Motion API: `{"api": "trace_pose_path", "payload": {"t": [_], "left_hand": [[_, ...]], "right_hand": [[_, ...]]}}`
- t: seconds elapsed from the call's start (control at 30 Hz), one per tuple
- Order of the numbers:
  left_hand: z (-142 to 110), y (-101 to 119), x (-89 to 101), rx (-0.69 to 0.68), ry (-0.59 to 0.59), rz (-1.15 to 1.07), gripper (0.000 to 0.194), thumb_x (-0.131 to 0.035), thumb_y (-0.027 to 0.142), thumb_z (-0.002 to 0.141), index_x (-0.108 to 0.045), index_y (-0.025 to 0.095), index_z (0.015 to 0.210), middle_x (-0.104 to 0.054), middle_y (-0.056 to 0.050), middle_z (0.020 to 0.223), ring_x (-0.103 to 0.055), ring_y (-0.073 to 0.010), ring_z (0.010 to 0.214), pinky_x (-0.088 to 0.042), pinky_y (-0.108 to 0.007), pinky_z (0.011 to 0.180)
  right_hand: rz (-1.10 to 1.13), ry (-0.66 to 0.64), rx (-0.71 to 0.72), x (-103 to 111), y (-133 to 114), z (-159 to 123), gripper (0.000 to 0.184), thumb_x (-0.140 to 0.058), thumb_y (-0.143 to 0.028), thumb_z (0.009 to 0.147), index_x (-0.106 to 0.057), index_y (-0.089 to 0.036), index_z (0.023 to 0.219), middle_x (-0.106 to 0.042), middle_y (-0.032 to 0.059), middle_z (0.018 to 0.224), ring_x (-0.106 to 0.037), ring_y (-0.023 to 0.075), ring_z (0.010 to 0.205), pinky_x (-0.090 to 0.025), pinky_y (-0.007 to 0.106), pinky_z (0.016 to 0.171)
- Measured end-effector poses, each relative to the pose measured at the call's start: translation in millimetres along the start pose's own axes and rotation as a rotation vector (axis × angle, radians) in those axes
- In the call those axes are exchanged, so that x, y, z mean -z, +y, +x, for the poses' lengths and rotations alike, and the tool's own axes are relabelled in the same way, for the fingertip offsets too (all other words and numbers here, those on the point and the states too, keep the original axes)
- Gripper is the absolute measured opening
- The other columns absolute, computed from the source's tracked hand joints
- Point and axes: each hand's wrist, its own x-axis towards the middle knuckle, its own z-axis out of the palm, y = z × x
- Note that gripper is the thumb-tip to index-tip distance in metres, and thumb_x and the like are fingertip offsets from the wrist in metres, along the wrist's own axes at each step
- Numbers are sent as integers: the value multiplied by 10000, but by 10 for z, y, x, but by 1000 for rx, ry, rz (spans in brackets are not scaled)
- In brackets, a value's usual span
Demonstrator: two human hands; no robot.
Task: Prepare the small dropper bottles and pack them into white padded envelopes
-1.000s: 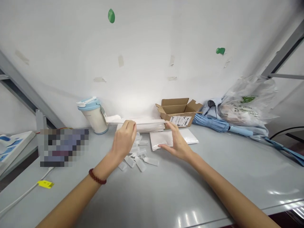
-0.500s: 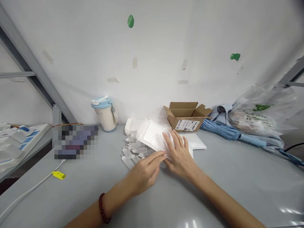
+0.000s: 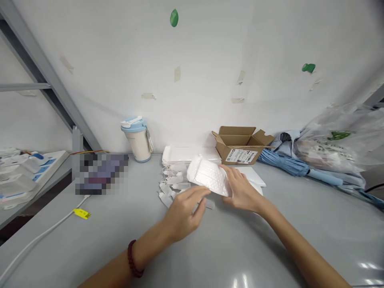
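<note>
A white bubble mailer (image 3: 210, 176) is tilted up off the table, its bubbly surface facing me. My right hand (image 3: 243, 190) grips its right end between thumb and fingers. Just below the mailer's lower edge, my left hand (image 3: 186, 212) has a gap between thumb and bent fingers and holds nothing that I can see; whether a fingertip touches the mailer I cannot tell. Several small frosted white tag-like pieces (image 3: 166, 200) with thin strings lie behind my left hand. A stack of flat white mailers (image 3: 192, 154) sits against the wall, and more white mailers (image 3: 255, 178) lie behind my right hand.
An open cardboard box (image 3: 240, 148) with a label stands at the back. Right of it lie a folded blue umbrella (image 3: 288, 164) and a clear plastic bag (image 3: 333, 144). Leftward are a lidded cup (image 3: 138, 142), a pixelated object (image 3: 102, 176), a white cable (image 3: 45, 232) and a power strip (image 3: 42, 176).
My right hand has shifted from lying over the mailer to gripping its right end, and the mailer has moved right. My left fingers have parted. The view has turned slightly left.
</note>
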Motion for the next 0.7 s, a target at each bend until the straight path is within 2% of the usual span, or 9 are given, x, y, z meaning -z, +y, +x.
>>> {"api": "trace_pose_path", "payload": {"t": [0.1, 0.23, 0.3, 0.43, 0.57, 0.7], "left_hand": [[40, -64, 74, 59, 145, 42, 224, -468, 58, 838, -609, 139, 992, -670, -72, 930, -621, -147, 842, -514, -252, 711], [88, -110, 167, 129, 217, 118, 195, -471, 65, 836, -621, 152, 925, -660, -42, 834, -574, -116, 673, -465, -224, 575], [98, -123, 184, 154, 223, 137, 189, -470, 75, 837, -624, 157, 911, -654, -31, 807, -554, -110, 639, -446, -217, 546], [93, -143, 178, 189, 202, 145, 185, -468, 95, 840, -630, 159, 902, -655, -31, 798, -555, -115, 647, -443, -213, 553], [91, -141, 182, 246, 188, 142, 179, -469, 133, 847, -639, 160, 897, -660, -31, 800, -560, -119, 647, -450, -220, 571], [114, -110, 204, 444, 169, 90, 184, -487, 248, 856, -634, 159, 923, -658, -47, 835, -588, -141, 685, -462, -222, 549]], "right_hand": [[29, -109, -81, 131, 103, -21, 815, -576, -246, 621, -264, -192, 1372, -489, 144, 1184, -508, 293, 971, -390, 388, 798], [60, -261, -177, 237, 191, -56, 832, -574, -279, 653, -231, -230, 1410, -571, 109, 1082, -567, 249, 780, -387, 305, 626], [61, -296, -178, 245, 198, -65, 843, -576, -286, 658, -222, -231, 1421, -576, 114, 1092, -575, 259, 809, -387, 301, 624], [61, -285, -153, 209, 176, -65, 842, -578, -277, 658, -228, -231, 1422, -507, 141, 1232, -558, 286, 934, -407, 324, 689], [69, -298, -146, 189, 159, -68, 845, -583, -289, 660, -217, -243, 1420, -459, 139, 1292, -541, 294, 974, -418, 341, 712], [71, -262, -88, 198, 131, -81, 843, -588, -264, 653, -219, -249, 1411, -466, 128, 1269, -529, 284, 974, -421, 355, 743]]}}
